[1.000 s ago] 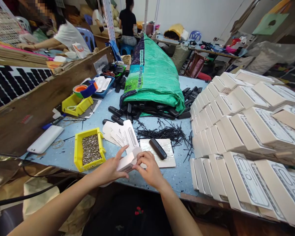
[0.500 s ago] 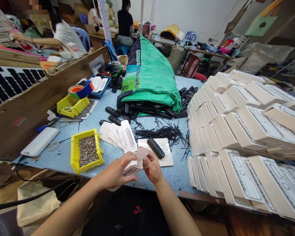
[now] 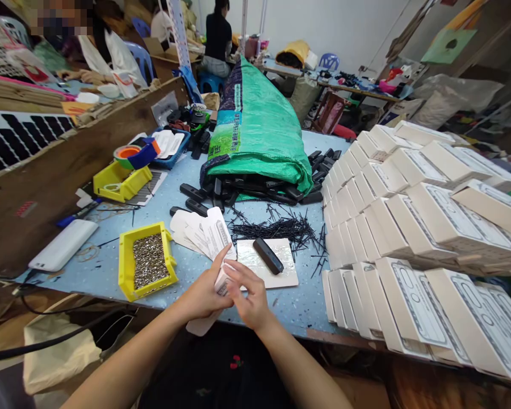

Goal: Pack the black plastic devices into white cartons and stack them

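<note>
My left hand (image 3: 204, 295) and my right hand (image 3: 249, 298) meet at the near edge of the blue table (image 3: 111, 267). Between them is a small white printed carton (image 3: 221, 281), gripped by the left hand with its thumb raised. Right-hand fingers press along the carton's top side. One flap (image 3: 198, 325) hangs below the left hand. Just beyond lie a stack of flat carton blanks (image 3: 204, 233), a white tile (image 3: 276, 272) with a black oblong part (image 3: 268, 255) on it, and a heap of thin black pins (image 3: 281, 230).
A yellow bin of small metal pieces (image 3: 147, 261) sits to the left, beside a white power bank (image 3: 63, 245). Stacked white boxes (image 3: 413, 227) fill the right side. A green sack (image 3: 259, 130) covers black parts at the middle. Other people work at far tables.
The carton has turned in my hands. My right hand moved from pinching a flap to lying over the carton's top, and both hands shifted slightly toward me.
</note>
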Available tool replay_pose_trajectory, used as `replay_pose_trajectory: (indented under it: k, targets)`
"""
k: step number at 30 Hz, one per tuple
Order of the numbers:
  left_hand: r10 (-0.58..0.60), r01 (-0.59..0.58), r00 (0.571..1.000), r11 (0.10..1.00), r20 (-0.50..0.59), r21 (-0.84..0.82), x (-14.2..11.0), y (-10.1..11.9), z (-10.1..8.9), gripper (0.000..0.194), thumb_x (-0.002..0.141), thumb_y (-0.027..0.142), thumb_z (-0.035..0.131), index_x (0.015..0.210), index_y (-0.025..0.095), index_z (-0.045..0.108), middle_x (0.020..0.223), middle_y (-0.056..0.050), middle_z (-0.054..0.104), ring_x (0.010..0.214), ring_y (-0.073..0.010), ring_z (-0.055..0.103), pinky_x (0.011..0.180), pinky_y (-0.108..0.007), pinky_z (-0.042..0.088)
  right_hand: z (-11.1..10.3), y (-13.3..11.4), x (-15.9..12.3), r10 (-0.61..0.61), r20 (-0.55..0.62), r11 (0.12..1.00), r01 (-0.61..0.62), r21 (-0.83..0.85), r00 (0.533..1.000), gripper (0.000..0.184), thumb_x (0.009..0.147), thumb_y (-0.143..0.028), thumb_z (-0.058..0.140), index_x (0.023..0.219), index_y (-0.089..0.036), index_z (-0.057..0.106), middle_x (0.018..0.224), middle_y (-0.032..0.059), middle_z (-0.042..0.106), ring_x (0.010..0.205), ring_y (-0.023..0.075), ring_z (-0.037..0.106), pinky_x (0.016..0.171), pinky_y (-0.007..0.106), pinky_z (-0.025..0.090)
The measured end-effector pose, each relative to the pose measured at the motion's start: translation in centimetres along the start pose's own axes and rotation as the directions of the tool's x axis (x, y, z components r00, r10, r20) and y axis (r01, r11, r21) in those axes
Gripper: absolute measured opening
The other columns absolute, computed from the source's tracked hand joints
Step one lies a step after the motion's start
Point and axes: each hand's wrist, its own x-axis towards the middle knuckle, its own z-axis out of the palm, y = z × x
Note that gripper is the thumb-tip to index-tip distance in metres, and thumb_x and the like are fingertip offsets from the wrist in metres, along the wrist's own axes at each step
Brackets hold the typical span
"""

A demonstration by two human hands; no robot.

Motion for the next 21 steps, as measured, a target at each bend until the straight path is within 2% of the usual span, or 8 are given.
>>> replay_pose_trajectory:
  k: [2,4,7,9,11,14,18,21]
  targets:
    - [-0.059,0.058,0.998,0.995,-0.015,-0.086,0.2,-1.0,-0.4,0.096,0.057,0.021,0.078,0.142,0.023,0.035,0.105,-0.007,0.067,0.082,-0.0231,0.067,0.076,-0.031,0.051,-1.3,1.0,-0.1,-0.089,0.077,0.979,0.102,-0.177,0.993,0.035,0.088,-0.033,0.056,0.122,-0.029,0.063,0.132,0.0053,0.056,0.123,0.0220,0.052,0.106,0.043,0.040]
    - [-0.187,0.165,0.980,0.951,-0.063,-0.262,0.4,-2.0,-1.3,0.094,0.060,0.028,0.079,0.141,0.024,0.033,0.104,-0.008,0.068,0.082,-0.0243,0.068,0.074,-0.034,0.053,-3.6,2.6,0.0,-0.035,0.035,0.922,0.046,-0.384,0.999,0.043,0.084,-0.036,0.062,0.126,-0.029,0.059,0.137,0.0071,0.051,0.128,0.0261,0.046,0.109,0.050,0.035]
    - [-0.336,0.200,0.937,0.737,-0.094,-0.646,0.8,-2.9,-3.0,0.083,0.068,0.038,0.073,0.140,0.027,0.031,0.109,-0.010,0.067,0.090,-0.0277,0.068,0.071,-0.037,0.055,-7.4,5.0,-0.2,0.091,-0.210,0.798,-0.198,-0.570,0.973,0.054,0.078,-0.037,0.067,0.128,-0.022,0.057,0.135,0.0136,0.050,0.127,0.0321,0.044,0.107,0.058,0.033]
    - [-0.374,0.127,0.918,0.597,-0.135,-0.792,1.1,-2.9,-3.7,0.067,0.074,0.040,0.068,0.134,0.026,0.042,0.120,-0.011,0.064,0.098,-0.0276,0.066,0.072,-0.036,0.056,-8.8,5.5,-0.6,0.108,-0.224,0.794,-0.219,-0.567,0.969,0.043,0.082,-0.033,0.061,0.123,-0.020,0.060,0.127,0.0137,0.056,0.120,0.0299,0.050,0.104,0.054,0.038]
    - [-0.426,0.072,0.884,0.535,-0.195,-0.842,1.5,-2.6,-3.8,0.051,0.082,0.040,0.062,0.128,0.025,0.049,0.124,-0.010,0.062,0.098,-0.0248,0.066,0.069,-0.033,0.057,-9.2,4.5,-1.1,0.067,-0.169,0.848,-0.146,-0.510,0.983,0.031,0.087,-0.028,0.053,0.115,-0.021,0.063,0.118,0.0103,0.061,0.112,0.0241,0.056,0.100,0.045,0.045]
    - [-0.519,0.037,0.815,0.488,-0.256,-0.872,2.3,-2.2,-3.1,0.037,0.090,0.038,0.053,0.124,0.024,0.054,0.124,-0.009,0.062,0.087,-0.0194,0.067,0.062,-0.030,0.058,-8.6,1.3,-1.4,-0.069,-0.068,0.909,0.034,-0.416,0.995,0.023,0.088,-0.023,0.052,0.108,-0.022,0.064,0.107,0.0074,0.064,0.102,0.0193,0.061,0.091,0.035,0.050]
    - [-0.574,-0.018,0.755,0.467,-0.318,-0.884,2.9,-2.0,-2.4,0.028,0.094,0.032,0.046,0.117,0.020,0.058,0.116,-0.010,0.065,0.077,-0.0154,0.066,0.061,-0.029,0.060,-8.0,-2.3,-0.6,-0.285,-0.021,0.860,0.246,-0.446,0.958,0.023,0.085,-0.019,0.057,0.108,-0.020,0.062,0.103,0.0081,0.063,0.099,0.0186,0.061,0.086,0.033,0.052]
    - [-0.555,-0.046,0.750,0.498,-0.359,-0.866,2.9,-2.0,-2.1,0.026,0.094,0.031,0.046,0.115,0.021,0.057,0.116,-0.010,0.064,0.078,-0.0153,0.066,0.062,-0.030,0.060,-7.5,-3.1,0.0,-0.333,0.024,0.833,0.306,-0.461,0.943,0.020,0.085,-0.020,0.058,0.105,-0.020,0.061,0.099,0.0070,0.064,0.096,0.0172,0.062,0.083,0.030,0.053]
